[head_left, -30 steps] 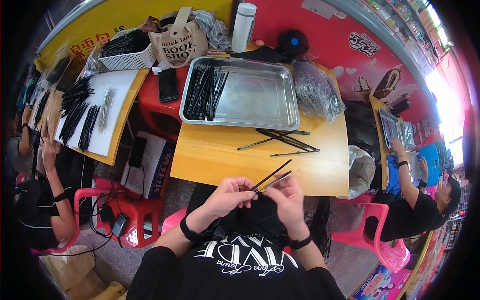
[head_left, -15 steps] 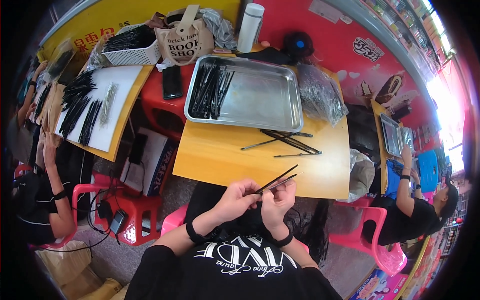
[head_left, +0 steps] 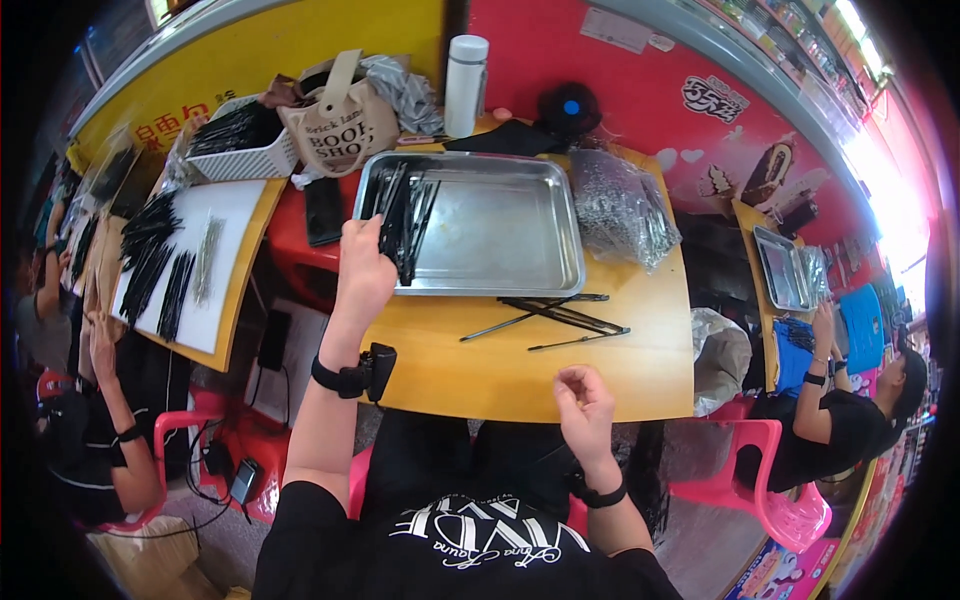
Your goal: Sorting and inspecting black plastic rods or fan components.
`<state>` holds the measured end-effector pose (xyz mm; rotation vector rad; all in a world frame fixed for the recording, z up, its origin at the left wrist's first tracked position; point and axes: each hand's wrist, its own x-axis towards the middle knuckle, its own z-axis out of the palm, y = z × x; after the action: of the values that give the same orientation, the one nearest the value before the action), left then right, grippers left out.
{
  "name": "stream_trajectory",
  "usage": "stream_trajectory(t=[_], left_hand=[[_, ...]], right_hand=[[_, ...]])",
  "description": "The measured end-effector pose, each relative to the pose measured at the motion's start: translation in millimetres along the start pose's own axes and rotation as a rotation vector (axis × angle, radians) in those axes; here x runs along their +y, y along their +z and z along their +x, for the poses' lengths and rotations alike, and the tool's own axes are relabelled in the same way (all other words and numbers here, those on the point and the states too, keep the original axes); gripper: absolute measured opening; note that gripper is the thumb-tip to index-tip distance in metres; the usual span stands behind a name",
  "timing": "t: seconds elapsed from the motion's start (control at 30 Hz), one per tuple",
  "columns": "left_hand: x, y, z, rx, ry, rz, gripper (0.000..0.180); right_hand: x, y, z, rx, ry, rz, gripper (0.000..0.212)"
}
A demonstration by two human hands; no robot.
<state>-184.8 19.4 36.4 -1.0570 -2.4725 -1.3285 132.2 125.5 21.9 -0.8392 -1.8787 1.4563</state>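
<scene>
My left hand [head_left: 366,264] reaches over the left rim of a metal tray [head_left: 510,225]. Its fingers are curled in against a bundle of thin black sticks [head_left: 408,225] lying there; what they grip is hidden behind the hand. Just off the table's front edge, my right hand [head_left: 585,405] hangs with fingers bent in and thumb pressed to them. Nothing I can name shows in it. Between the tray and my right hand, several loose black sticks [head_left: 565,318] lie crossed on the yellow tabletop [head_left: 460,385].
A clear bag of small pieces [head_left: 625,210] leans at the tray's right. Behind stand a white bottle [head_left: 465,88] and a cloth bag [head_left: 340,125]. On the left, another table [head_left: 230,330] carries black bundles. Co-workers sit on both sides; the right one wears a cap [head_left: 907,380].
My hands were together in front of me with thin black sticks between them. Now they are apart: the left has moved forward to the tray, the right has stayed low and right.
</scene>
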Motion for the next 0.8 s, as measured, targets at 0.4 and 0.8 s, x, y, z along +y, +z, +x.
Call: stream_trajectory(t=[0.4, 0.8], left_hand=[[20, 6, -14, 0.013, 0.036, 0.179, 0.043], [88, -10, -131, -0.377, 0.083, -0.39, 0.021]], right_hand=[[-2, -39, 56, -0.21, -0.625, -1.142, 0.025], [-7, -55, 23, -0.104, -0.625, -1.02, 0.025]])
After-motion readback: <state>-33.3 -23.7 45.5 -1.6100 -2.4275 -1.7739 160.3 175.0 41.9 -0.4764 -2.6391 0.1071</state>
